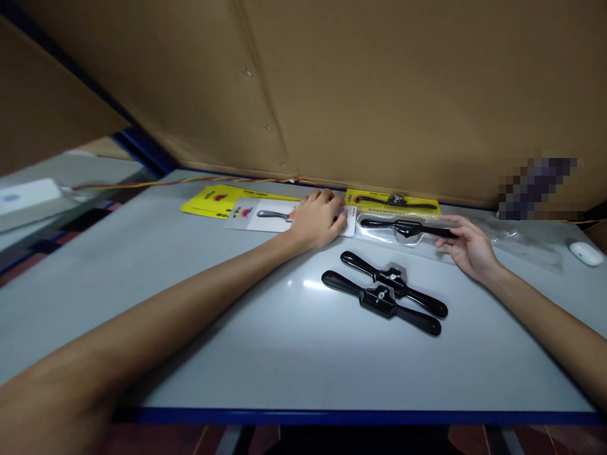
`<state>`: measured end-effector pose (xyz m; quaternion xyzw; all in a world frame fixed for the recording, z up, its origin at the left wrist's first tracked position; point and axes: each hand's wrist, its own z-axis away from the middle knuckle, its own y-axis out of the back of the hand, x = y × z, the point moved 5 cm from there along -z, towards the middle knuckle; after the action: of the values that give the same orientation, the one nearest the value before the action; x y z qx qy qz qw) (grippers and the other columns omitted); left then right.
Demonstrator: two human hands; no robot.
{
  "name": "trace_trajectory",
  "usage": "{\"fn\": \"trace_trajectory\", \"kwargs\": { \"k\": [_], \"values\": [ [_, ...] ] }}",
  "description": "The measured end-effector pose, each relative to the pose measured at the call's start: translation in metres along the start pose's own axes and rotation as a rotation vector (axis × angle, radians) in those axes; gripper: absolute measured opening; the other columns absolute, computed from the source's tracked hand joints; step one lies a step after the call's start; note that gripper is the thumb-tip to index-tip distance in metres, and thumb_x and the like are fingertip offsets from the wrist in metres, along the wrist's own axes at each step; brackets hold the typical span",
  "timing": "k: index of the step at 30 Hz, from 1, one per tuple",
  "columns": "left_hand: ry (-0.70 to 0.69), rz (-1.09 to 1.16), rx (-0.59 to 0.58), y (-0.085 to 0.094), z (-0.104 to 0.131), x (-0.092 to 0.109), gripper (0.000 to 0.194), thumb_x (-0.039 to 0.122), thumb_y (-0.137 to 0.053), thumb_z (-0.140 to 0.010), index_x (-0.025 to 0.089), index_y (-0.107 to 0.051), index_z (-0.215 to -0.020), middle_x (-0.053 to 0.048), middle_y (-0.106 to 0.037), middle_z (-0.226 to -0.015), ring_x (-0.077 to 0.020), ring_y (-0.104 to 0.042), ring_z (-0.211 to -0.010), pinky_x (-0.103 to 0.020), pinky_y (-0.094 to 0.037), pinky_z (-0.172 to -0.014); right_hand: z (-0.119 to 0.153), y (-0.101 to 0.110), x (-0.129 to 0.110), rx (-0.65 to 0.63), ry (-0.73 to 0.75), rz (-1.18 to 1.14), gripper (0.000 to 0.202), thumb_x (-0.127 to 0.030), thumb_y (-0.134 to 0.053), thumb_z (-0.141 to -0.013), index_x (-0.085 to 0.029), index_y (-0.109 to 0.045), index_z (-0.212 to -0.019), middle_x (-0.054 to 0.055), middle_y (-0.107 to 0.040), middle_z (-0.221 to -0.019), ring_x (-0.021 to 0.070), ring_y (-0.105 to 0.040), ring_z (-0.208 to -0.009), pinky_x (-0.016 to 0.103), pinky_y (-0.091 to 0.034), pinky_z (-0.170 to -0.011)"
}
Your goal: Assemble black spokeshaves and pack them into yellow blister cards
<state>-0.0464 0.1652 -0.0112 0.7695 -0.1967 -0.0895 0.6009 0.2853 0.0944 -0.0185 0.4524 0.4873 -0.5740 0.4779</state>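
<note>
My left hand (318, 219) rests palm-down over the right part of a white backing card (271, 224) printed with a tool picture. Its fingers are bent and slightly apart. My right hand (470, 249) has its thumb and fingers at the right handle of a black spokeshave (408, 228), which lies over a clear plastic blister shell (374, 235). Whether the fingers also grip the shell is unclear. Nearer to me, two more black spokeshaves (380, 302) (392, 277) lie side by side on the table, slanting down to the right.
Yellow cards (213, 201) lie behind my left hand. At the back, a packaged spokeshave (396, 200) sits on a yellow card. Clear plastic (526, 243) and a white mouse (587, 253) are at right. A cardboard wall (379, 95) borders the grey table (246, 354); a red-yellow cable (190, 181) runs along it.
</note>
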Motion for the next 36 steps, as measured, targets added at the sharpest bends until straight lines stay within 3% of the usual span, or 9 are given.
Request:
{"fn": "trace_trajectory", "kwargs": {
  "k": [7,14,20,27,33,36],
  "values": [
    [0.012,-0.026,0.066,-0.0008,-0.0002,-0.0003,0.047,0.040,-0.037,-0.099,0.014,-0.071,-0.119,-0.021,-0.068,-0.116,-0.0392,-0.059,-0.110,-0.056,-0.050,-0.097,0.0018,-0.0020,-0.0013,0.031,0.003,0.003,0.032,-0.021,-0.064,-0.076,-0.022,-0.068,-0.108,0.007,-0.080,-0.085,0.0184,-0.072,-0.064,0.032,-0.060,-0.060],
    [-0.134,0.096,0.090,-0.0047,-0.0037,-0.0028,0.050,0.039,-0.035,-0.100,0.010,-0.073,-0.114,-0.020,-0.068,-0.108,-0.0350,-0.060,-0.104,-0.054,-0.050,-0.103,-0.0014,-0.0002,-0.0003,-0.042,0.011,0.049,0.029,-0.024,-0.066,-0.079,-0.024,-0.067,-0.108,0.007,-0.079,-0.087,0.0202,-0.073,-0.067,0.035,-0.063,-0.061],
    [-0.173,0.174,0.118,-0.0050,-0.0036,-0.0047,0.049,0.038,-0.037,-0.100,0.011,-0.075,-0.112,-0.019,-0.069,-0.106,-0.0341,-0.061,-0.101,-0.054,-0.051,-0.101,-0.0012,-0.0001,-0.0016,-0.030,0.019,0.037,0.024,-0.022,-0.068,-0.077,-0.025,-0.070,-0.101,0.003,-0.077,-0.085,0.0176,-0.071,-0.063,0.034,-0.063,-0.059],
    [-0.149,0.178,0.093,-0.0073,-0.0029,-0.0065,0.053,0.043,-0.039,-0.098,0.009,-0.073,-0.121,-0.020,-0.068,-0.111,-0.0339,-0.062,-0.104,-0.050,-0.052,-0.099,-0.0014,0.0001,-0.0023,-0.046,0.017,0.037,0.021,-0.021,-0.070,-0.076,-0.023,-0.071,-0.097,0.003,-0.075,-0.088,0.0167,-0.070,-0.064,0.034,-0.063,-0.062],
    [-0.042,0.119,0.058,-0.0032,0.0001,-0.0057,0.052,0.049,-0.038,-0.101,0.016,-0.075,-0.120,-0.019,-0.068,-0.120,-0.0391,-0.060,-0.116,-0.061,-0.044,-0.103,-0.0022,0.0003,-0.0013,-0.043,0.007,0.035,0.020,-0.021,-0.069,-0.076,-0.024,-0.071,-0.096,0.002,-0.074,-0.085,0.0175,-0.070,-0.066,0.035,-0.063,-0.064],
    [-0.048,0.149,0.053,-0.0024,0.0006,-0.0054,0.052,0.049,-0.039,-0.101,0.017,-0.075,-0.120,-0.018,-0.069,-0.121,-0.0379,-0.061,-0.115,-0.057,-0.046,-0.102,-0.0028,0.0005,-0.0015,-0.056,0.009,0.051,0.021,-0.021,-0.069,-0.078,-0.024,-0.070,-0.098,0.002,-0.073,-0.089,0.0173,-0.071,-0.067,0.036,-0.063,-0.065]
  ]
}}
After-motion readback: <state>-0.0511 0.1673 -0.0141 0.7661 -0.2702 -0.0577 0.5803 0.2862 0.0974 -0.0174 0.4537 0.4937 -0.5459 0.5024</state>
